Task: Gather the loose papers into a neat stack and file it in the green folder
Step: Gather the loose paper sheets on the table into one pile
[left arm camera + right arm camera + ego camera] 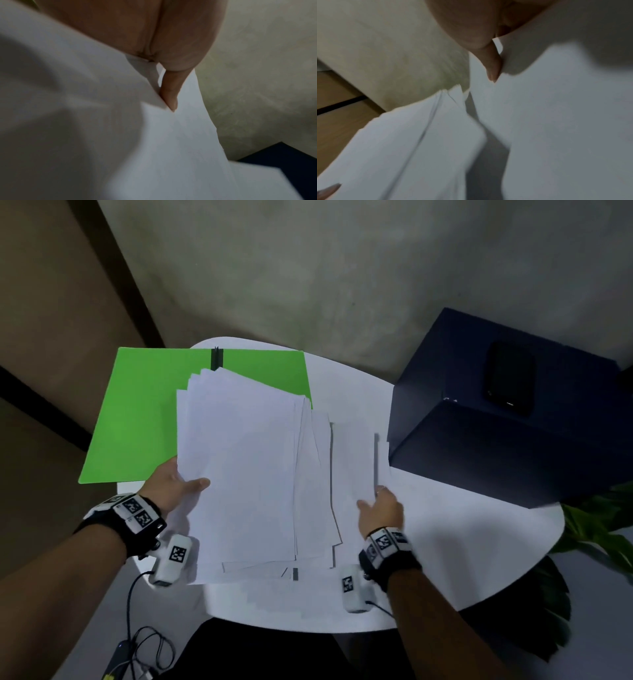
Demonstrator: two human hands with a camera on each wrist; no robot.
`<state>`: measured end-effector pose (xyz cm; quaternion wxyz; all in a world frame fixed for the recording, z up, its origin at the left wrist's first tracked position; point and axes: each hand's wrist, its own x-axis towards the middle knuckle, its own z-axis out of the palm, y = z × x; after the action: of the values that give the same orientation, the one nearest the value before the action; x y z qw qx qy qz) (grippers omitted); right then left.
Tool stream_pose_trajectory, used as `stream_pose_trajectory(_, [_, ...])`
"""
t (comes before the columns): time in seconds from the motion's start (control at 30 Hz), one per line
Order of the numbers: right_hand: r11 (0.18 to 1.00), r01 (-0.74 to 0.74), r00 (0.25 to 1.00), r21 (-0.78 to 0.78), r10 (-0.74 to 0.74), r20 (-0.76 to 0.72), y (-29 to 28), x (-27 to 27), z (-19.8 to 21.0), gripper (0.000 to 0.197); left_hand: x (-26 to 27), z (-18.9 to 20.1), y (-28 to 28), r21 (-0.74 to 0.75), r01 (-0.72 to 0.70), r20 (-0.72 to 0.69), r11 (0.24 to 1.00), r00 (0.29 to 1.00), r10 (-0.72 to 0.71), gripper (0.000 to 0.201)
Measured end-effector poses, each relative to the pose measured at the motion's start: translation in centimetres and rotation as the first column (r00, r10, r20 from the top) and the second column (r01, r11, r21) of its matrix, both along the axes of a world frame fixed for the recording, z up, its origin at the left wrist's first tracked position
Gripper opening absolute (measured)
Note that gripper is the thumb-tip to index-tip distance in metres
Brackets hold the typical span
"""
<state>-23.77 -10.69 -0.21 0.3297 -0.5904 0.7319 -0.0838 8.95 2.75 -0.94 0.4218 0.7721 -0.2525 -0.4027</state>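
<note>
A fanned pile of white papers (246,474) is held above the white table (462,559). My left hand (181,486) grips its left edge, thumb on top and fingers hidden underneath. My right hand (380,508) holds several sheets (352,460) at the right side, thumb on top. In the left wrist view the thumb (169,92) presses on the papers (180,148). The right wrist view shows the right thumb (493,65) on a sheet (556,121) and the left-hand bundle (412,135) beside it. The open green folder (137,419) lies flat behind and to the left, a black clip (216,358) at its spine.
A dark blue box (507,419) with a black phone (510,378) on top stands at the table's right. Green leaves (596,525) reach in past the right edge. Cables (147,648) hang below the table on the left.
</note>
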Motion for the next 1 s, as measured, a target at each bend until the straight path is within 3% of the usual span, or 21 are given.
stream_pose_trajectory(0.1, [0.978,-0.054,0.996,-0.201,0.038,-0.081,-2.1,-2.2,4.1,0.027,-0.8,-1.1,-0.2,0.003,0.040,-0.045,0.999,0.998,-0.040,0.043])
stream_pose_trajectory(0.2, [0.915,-0.049,0.997,-0.400,0.023,-0.070,-4.5,-4.2,9.4,0.021,-2.1,-1.7,-0.5,0.010,0.097,-0.029,0.995,0.995,-0.097,0.047])
stream_pose_trajectory(0.3, [0.861,0.040,0.995,-0.506,0.010,0.096,-5.5,-5.6,13.9,0.018,-3.0,-1.9,-1.1,0.037,0.099,-0.033,0.994,0.995,-0.097,0.044])
stream_pose_trajectory(0.37, [0.882,0.078,0.976,-0.465,0.027,0.216,-5.8,-5.6,14.6,0.016,-3.3,-2.0,-1.4,0.063,0.073,-0.037,0.995,0.997,-0.071,0.031])
stream_pose_trajectory(0.47, [0.948,0.046,0.958,-0.314,0.047,0.281,-5.7,-4.3,11.6,0.019,-3.6,-1.9,-1.9,0.104,0.087,-0.050,0.991,0.995,-0.082,0.024])
stream_pose_trajectory(0.5, [0.967,0.030,0.952,-0.252,0.049,0.304,-5.6,-3.7,9.8,0.020,-3.6,-1.8,-2.1,0.125,0.060,-0.067,0.990,0.996,-0.052,0.031])
stream_pose_trajectory(0.57, [0.991,-0.010,0.959,-0.134,0.047,0.281,-4.8,-2.0,5.0,0.027,-3.3,-2.2,-2.4,0.155,-0.031,-0.135,0.987,0.989,0.053,0.058])
stream_pose_trajectory(0.67, [0.991,-0.119,0.991,0.066,0.115,0.069,-2.5,1.0,-1.0,0.050,-3.5,-2.1,-3.1,0.176,-0.062,-0.168,0.982,0.981,0.093,0.108])
stream_pose_trajectory(0.7, [0.979,-0.177,0.984,0.102,0.177,0.002,-1.6,1.8,-2.4,0.054,-3.9,-1.8,-3.3,0.183,-0.045,-0.139,0.982,0.988,0.071,0.108])
stream_pose_trajectory(0.77, [0.966,-0.233,0.966,0.112,0.243,-0.088,-0.3,3.4,-3.3,0.049,-4.9,-1.4,-3.7,0.191,0.010,-0.043,0.982,0.999,-0.001,0.081])
stream_pose_trajectory(0.83, [0.962,-0.230,0.968,0.147,0.242,-0.067,0.3,4.4,-3.0,0.044,-5.4,-2.0,-3.6,0.214,0.067,0.049,0.975,0.996,-0.080,0.063])
stream_pose_trajectory(0.93, [0.984,-0.136,0.989,0.111,0.141,-0.036,-0.3,3.3,-2.5,0.044,-4.7,-2.8,-3.1,0.211,0.096,0.195,0.973,0.971,-0.138,0.054])
stream_pose_trajectory(1.0, [0.997,-0.002,0.994,0.077,0.010,-0.111,-0.4,1.2,-2.6,0.054,-3.3,-2.6,-2.4,0.111,0.067,0.117,0.992,0.990,-0.080,0.050])
